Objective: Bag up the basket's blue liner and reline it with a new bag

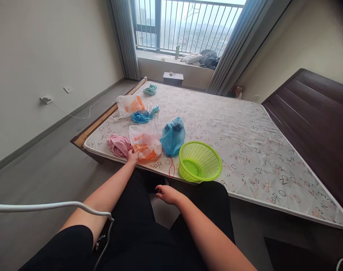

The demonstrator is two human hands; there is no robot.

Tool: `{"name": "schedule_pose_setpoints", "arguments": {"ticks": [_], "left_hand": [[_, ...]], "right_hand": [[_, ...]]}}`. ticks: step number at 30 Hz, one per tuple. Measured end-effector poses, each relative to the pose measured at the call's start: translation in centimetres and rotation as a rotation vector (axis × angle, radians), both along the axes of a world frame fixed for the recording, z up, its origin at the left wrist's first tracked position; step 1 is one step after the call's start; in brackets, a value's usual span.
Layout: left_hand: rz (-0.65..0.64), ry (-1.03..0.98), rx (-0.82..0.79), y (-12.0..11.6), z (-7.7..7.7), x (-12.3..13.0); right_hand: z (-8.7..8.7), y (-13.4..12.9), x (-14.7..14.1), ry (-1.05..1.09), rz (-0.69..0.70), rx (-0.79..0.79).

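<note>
My left hand (132, 156) is at the mattress's near edge, between a crumpled pink cloth (119, 146) and a clear plastic bag with orange print (146, 145). Its fingers are closed; whether they pinch the bag or the cloth is unclear. Over my lap hovers my right hand (168, 194), empty, with loosely bent fingers apart. A knotted blue plastic bag (173, 137) with something dark inside stands right of the printed bag. Beside it sits a green plastic basket (200, 162), with a red string (172, 167) lying to its left.
The letter-patterned mattress (230, 128) has a wooden frame edge at left and a dark headboard (309, 120) at right. Farther back lie another printed bag (130, 104), a crumpled blue bag (141, 116) and a teal cloth (150, 89). A white cable (53, 206) crosses my left arm.
</note>
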State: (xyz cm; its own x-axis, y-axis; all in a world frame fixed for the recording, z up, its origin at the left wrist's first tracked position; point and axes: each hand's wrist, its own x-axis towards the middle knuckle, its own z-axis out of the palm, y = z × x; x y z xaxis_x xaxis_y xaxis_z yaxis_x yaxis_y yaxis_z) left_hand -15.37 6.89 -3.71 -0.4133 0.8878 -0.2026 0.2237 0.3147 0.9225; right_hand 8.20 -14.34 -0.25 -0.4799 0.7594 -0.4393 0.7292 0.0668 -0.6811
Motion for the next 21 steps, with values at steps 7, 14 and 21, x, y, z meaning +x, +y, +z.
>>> {"name": "schedule_pose_setpoints", "arguments": {"ticks": [7,14,21], "left_hand": [[0.000,-0.078,0.282,-0.1,4.5,0.5],[-0.026,-0.076,0.544,-5.2,9.6,0.6],[-0.400,-0.068,0.713,-13.5,14.8,4.1]], "right_hand": [[0.2,0.3,0.1,0.005,0.002,0.018],[0.9,1.0,-0.2,0.241,-0.298,0.153],[8.9,1.5,4.6,0.981,-1.117,0.337]]}}
